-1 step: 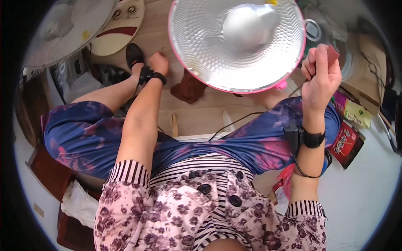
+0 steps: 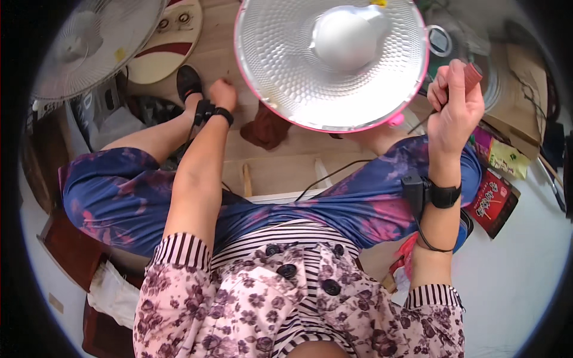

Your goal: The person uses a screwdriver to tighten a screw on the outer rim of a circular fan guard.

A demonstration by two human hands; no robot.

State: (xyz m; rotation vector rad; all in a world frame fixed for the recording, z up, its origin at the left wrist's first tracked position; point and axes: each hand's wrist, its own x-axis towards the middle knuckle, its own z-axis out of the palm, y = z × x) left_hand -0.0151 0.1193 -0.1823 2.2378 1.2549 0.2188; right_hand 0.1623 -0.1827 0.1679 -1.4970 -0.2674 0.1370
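Head view: pink-rimmed reflector dish (image 2: 283, 68) faces up over the floor (image 2: 218, 36), central cap (image 2: 345, 40) on, no grille across it; what's left, can't tell. Right hand (image 2: 456, 113) grips red-handled screwdriver (image 2: 473, 74), shaft near rim. Left hand (image 2: 223, 95) curled beside shoe (image 2: 190, 82), contents unclear.

I see silver reflector dish (image 2: 334, 65), honeycomb-patterned, pink-rimmed; reddish handle (image 2: 473, 75). Trousers (image 2: 382, 194) blue with pink blotches; jacket (image 2: 250, 304) pale pink, purple-flowered; cuffs (image 2: 181, 250) dark-striped. Floor (image 2: 280, 170) light brown.
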